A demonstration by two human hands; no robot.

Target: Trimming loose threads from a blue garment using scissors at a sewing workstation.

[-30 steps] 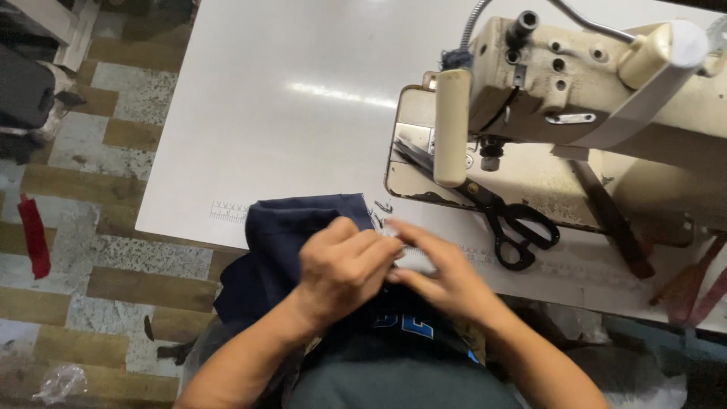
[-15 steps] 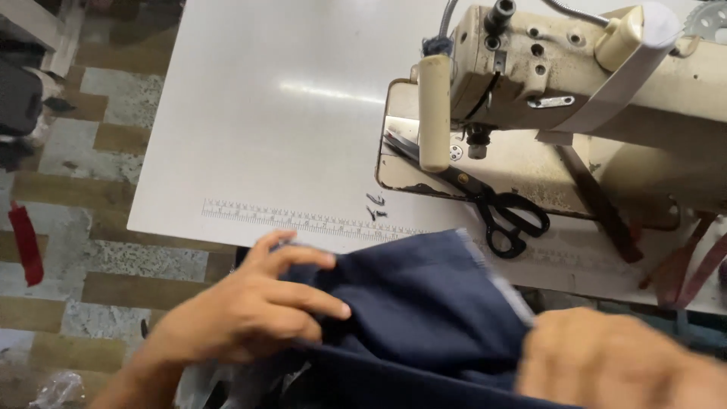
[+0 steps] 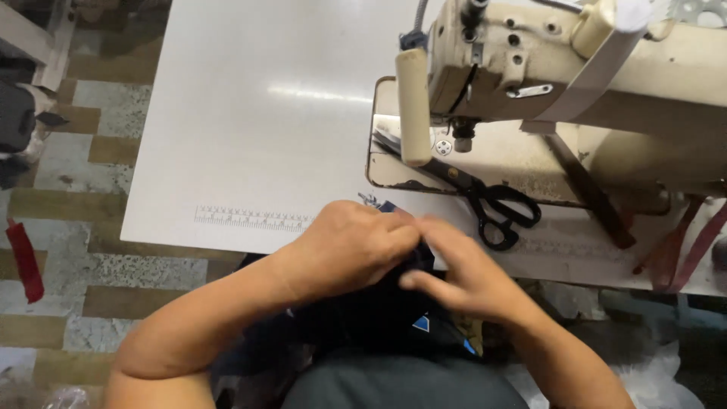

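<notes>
Both my hands meet at the near edge of the worktop point(image 3: 250, 113). Left hand point(image 3: 352, 246) closed over one piece of dark blue cloth point(image 3: 379, 318), which lies bunched under my hands at that edge. Right hand point(image 3: 466, 276) touches the cloth, fingers partly spread; its grip I cannot tell. One pair of black scissors point(image 3: 485, 198) lies beside one cream sewing machine point(image 3: 606, 83).
</notes>
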